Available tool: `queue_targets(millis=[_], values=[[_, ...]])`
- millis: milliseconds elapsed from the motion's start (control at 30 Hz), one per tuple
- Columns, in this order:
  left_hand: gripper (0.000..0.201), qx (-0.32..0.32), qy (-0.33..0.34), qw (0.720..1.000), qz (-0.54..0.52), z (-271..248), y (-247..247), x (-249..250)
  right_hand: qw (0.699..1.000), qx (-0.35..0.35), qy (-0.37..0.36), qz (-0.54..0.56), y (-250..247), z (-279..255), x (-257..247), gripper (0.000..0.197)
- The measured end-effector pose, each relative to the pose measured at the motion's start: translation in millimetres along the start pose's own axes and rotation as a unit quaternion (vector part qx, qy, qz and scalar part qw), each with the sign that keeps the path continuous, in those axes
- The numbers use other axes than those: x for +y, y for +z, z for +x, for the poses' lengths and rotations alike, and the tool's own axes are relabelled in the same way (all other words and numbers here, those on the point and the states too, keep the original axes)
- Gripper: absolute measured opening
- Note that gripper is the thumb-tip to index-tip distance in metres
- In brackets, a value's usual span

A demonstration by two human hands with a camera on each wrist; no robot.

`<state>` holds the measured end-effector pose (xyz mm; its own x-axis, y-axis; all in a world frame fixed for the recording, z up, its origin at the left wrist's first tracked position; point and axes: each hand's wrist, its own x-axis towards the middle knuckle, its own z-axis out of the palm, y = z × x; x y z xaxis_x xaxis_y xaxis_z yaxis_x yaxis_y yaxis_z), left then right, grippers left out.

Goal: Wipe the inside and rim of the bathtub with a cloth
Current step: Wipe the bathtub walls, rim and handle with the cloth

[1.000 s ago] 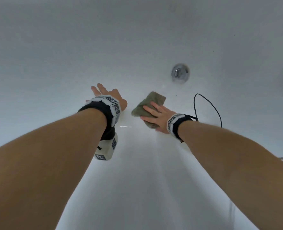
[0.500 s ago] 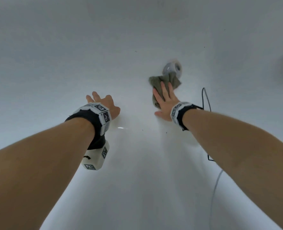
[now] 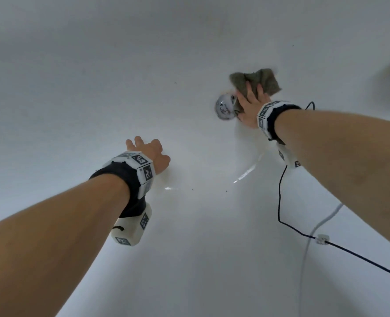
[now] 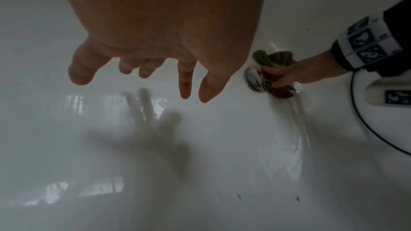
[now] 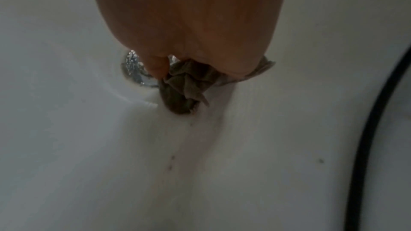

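my right hand lies on the cloth and presses it to the white tub wall, just right of the drain. in the head view my fingers lie fairly straight over the top of the cloth. in the left wrist view my thumb and fingers curl round a bunch of it, so i have it gripped. the cloth is olive-grey and crumpled; part of it sticks out beyond my fingertips and part bunches under my palm, with its lower edge touching the drain's metal rim. a wet streak runs down the tub from under my hand.

my left hand is well apart from the right, lower and to the left in the tub. its fingers are spread and loose, holding nothing. they hang just above the surface, with their shadow on the tub below. i cannot tell whether any fingertip touches it.

both wrists wear a black band with white tag blocks. a black cable trails from my right wrist across the tub to a small white clip, where a white cable meets it. a few dark specks dot the floor of the tub between my arms.
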<state>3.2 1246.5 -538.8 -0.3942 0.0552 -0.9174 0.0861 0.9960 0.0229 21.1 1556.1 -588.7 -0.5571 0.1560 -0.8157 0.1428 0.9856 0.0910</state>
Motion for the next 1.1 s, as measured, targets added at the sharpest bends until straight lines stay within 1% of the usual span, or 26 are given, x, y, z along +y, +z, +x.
queue_targets(millis=[133,267,333,467,500,600,700,767,833,900,967,1033,1100], values=[[0.04,0.001,0.002,1.0,-0.001,-1.3,2.6,0.2,0.999,-0.017,-0.002,0.051,-4.0,8.0,-21.2,0.074],[0.038,0.007,-0.002,1.0,-0.006,-1.9,4.4,-1.5,0.995,-0.001,-0.006,0.103,-2.5,7.6,-42.9,0.073],[0.038,0.008,-0.008,1.0,-0.006,-3.4,4.7,-3.3,0.995,-0.016,-0.024,0.099,-3.4,3.9,-48.7,0.072],[0.038,0.005,-0.019,1.0,0.002,-10.0,2.6,-5.2,0.995,-0.023,-0.084,0.037,1.6,0.6,-49.1,0.064],[0.038,0.007,-0.019,1.0,0.006,-11.7,2.1,-5.3,0.994,-0.027,-0.101,0.028,3.8,-1.0,-49.0,0.065],[0.04,0.002,-0.022,1.0,0.021,-16.0,2.8,-5.6,0.987,-0.078,-0.136,0.035,16.5,-15.7,-55.4,0.074],[0.043,-0.007,-0.029,0.999,0.029,-18.9,3.5,-4.2,0.979,-0.11,-0.132,0.112,32.5,-33.9,-64.5,0.085],[0.044,-0.013,-0.037,0.999,0.027,-21.3,3.6,-3.7,0.973,-0.118,-0.104,0.17,33.2,-44.5,-67.5,0.088],[0.044,-0.019,-0.036,0.999,0.029,-25.8,4.3,-1.5,0.972,-0.127,-0.068,0.185,28.5,-56.9,-69.5,0.087],[0.044,-0.019,-0.027,0.999,0.027,-29.1,6.6,0.7,0.974,-0.15,-0.076,0.151,26.3,-71.3,-71.5,0.083],[0.044,-0.019,-0.017,0.999,0.03,-32.5,9.0,4.6,0.974,-0.164,-0.134,0.077,39.0,-81.4,-79.6,0.08],[0.046,-0.018,-0.007,0.999,0.034,-34.6,11.7,9.6,0.965,-0.167,-0.203,-0.007,58.7,-94.1,-94.3,0.079],[0.046,-0.018,-0.001,0.999,0.038,-36.2,14.0,12.2,0.952,-0.19,-0.231,-0.059,79.1,-105.0,-109.6,0.077]])
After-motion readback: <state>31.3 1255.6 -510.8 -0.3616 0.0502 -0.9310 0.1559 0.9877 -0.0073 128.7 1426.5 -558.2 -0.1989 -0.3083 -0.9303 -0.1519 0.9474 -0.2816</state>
